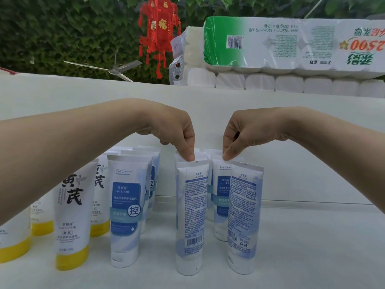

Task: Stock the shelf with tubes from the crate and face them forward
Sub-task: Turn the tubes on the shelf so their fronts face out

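While both of your hands are already pinching crimps, treat this as a turn on the spot, not a lift. Your left hand (177, 132) nips the top seal of the middle tube (191, 215) right beneath its fingertips. Other crimps crowd close behind, so I judge rather than know that it holds the front one. Your right hand (239, 138) pinches the crimp of the Oil Control tube (220, 184) just under it.

All the tubes stand cap-down on the shelf (312, 236). The middle tube and the outer tube (243, 215), below and outside your right hand, show barcode and fine print towards you, so both probably need spinning until the blue panel looks out. Keep the cap on the shelf, twist gently, and mind the close neighbours, which could topple.

Left of your left hand, a faced tube (126, 205) reads "Oil Control", "LAO LI SHI" and a circled "控". Beyond it, under your left forearm, the yellow-capped tubes (71, 215) carry "黄芪". Above your right hand, a tissue pack (270, 44) reads, upside down, "2500" and "182mm × 140mm".
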